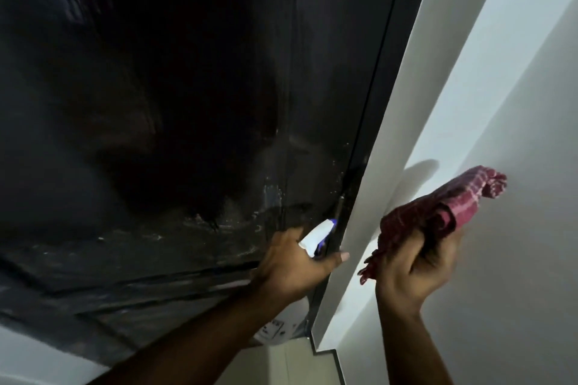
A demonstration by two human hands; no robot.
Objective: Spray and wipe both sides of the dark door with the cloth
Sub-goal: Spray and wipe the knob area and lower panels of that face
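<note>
The dark door [175, 97] fills the left and middle of the head view, glossy, with pale smears and droplets low on its face. My left hand [291, 269] grips a white spray bottle [316, 236] with a blue nozzle, its head pointing up at the door's right edge by the dark frame [375, 103]. The bottle's body [281, 327] shows below my wrist. My right hand [416, 272] is raised in front of the white wall and holds a bunched red checked cloth [438, 216], apart from the door.
A white wall [500, 103] with a stepped reveal runs along the door's right side. A pale floor strip [291, 359] and dark skirting corner [339, 366] show at the bottom. A pale surface [37, 359] lies at the lower left.
</note>
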